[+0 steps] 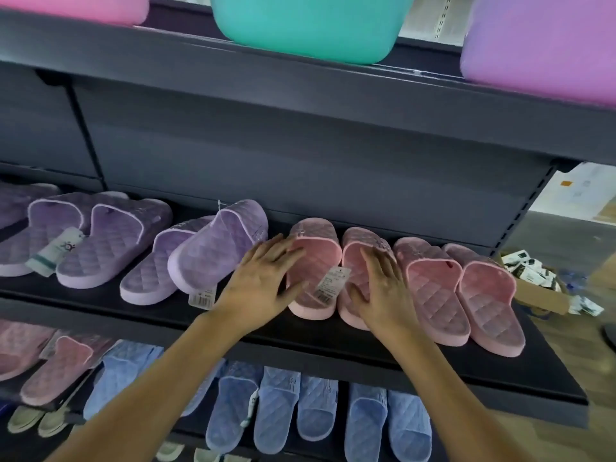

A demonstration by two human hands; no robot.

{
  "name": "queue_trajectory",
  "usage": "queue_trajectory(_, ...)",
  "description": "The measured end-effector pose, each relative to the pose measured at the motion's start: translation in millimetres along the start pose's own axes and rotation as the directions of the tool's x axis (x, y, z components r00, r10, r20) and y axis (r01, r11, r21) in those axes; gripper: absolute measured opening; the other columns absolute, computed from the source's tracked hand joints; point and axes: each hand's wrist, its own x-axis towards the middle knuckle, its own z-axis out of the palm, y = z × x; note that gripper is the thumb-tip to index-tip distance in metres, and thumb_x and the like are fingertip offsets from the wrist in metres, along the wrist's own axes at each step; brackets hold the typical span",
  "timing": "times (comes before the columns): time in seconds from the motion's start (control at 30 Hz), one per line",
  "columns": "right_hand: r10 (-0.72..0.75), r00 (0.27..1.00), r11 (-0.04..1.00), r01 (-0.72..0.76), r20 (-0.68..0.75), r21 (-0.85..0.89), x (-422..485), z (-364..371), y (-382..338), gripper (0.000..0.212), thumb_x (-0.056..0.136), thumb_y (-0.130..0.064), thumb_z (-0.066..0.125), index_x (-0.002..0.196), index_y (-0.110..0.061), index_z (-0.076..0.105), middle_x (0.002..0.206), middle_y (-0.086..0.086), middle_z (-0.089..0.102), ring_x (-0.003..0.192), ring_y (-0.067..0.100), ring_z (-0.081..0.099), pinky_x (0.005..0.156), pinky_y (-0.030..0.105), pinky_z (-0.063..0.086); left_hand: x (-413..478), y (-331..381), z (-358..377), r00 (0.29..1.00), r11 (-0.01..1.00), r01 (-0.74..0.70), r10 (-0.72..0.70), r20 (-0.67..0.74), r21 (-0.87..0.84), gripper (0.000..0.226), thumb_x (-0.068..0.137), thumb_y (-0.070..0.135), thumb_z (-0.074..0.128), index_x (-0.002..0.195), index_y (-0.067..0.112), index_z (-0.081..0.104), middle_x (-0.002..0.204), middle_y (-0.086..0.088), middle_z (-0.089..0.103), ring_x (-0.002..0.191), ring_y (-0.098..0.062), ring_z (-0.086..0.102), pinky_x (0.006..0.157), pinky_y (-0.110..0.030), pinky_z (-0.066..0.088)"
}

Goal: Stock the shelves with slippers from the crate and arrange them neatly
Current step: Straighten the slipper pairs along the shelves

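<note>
1. the step in hand seems to be arranging: the left grip [263, 278] and right grip [383, 291] lie flat with fingers spread, each on one slipper of the pink pair [320, 258], pinching nothing.
2. the pair sits on the middle shelf [300, 331], between a lilac pair [213, 248] and another pink pair [466, 288].
3. the toes point to the shelf back, and the long axis runs front to back.
4. the next move probably needs a small sliding push to line up the heels.
</note>
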Motion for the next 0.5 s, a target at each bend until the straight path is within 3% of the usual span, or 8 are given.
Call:
queue_trajectory(0.07, -0.033, 0.999, 0.999, 0.033, 0.024, 0.018, 4.6, 0.3, -13.3, 0.063, 0.082, -0.024, 0.067, 0.136, -0.005, 0.041, 0.138, 0.016, 0.045, 0.130, 0.035, 0.039, 0.104, 0.050, 0.035, -6.7, -14.1, -12.8, 0.999, 1.000, 0.010, -0.010, -0.045, 0.006, 0.052, 0.085, 0.042, 0.044, 0.121, 0.009, 0.061, 0.128, -0.013, 0.058, 0.118, -0.033, 0.055, 0.097, -0.054, 0.043)
queue_trajectory(0.23, -0.116, 0.990, 0.990, 0.109, 0.078, 0.089, 15.9, 9.3, -48.5, 0.060, 0.089, -0.026, 0.059, 0.141, -0.011, 0.034, 0.145, 0.009, 0.038, 0.134, 0.025, 0.034, 0.104, 0.037, 0.036, -25.6, -57.8, -43.7, 0.991, 0.993, 0.114, -0.114, -0.065, 0.001, 0.050, 0.082, 0.036, 0.045, 0.119, 0.006, 0.061, 0.125, -0.014, 0.059, 0.115, -0.031, 0.056, 0.096, -0.046, 0.042)
queue_trajectory(0.37, -0.136, 0.989, 0.985, 0.130, 0.049, 0.118, 26.9, 21.0, -81.7, 0.058, 0.090, -0.029, 0.056, 0.142, -0.015, 0.035, 0.143, 0.005, 0.041, 0.130, 0.022, 0.041, 0.094, 0.035, 0.042, -37.4, -96.8, -57.2, 0.983, 0.984, 0.168, -0.172, -0.057, -0.062, 0.054, 0.084, 0.040, 0.040, 0.129, 0.013, 0.054, 0.134, -0.005, 0.054, 0.123, -0.021, 0.047, 0.103, -0.034, 0.033)
queue_trajectory(0.5, -0.118, 0.991, 0.981, 0.105, 0.071, 0.161, 37.5, 34.7, -115.7, 0.058, 0.092, -0.032, 0.055, 0.142, -0.016, 0.033, 0.143, 0.003, 0.043, 0.128, 0.017, 0.044, 0.097, 0.021, 0.036, -39.6, -133.3, -59.3, 0.980, 0.974, 0.195, -0.199, -0.024, -0.116, 0.064, 0.088, 0.058, 0.035, 0.127, 0.012, 0.056, 0.133, -0.009, 0.054, 0.125, -0.026, 0.048, 0.105, -0.042, 0.036)
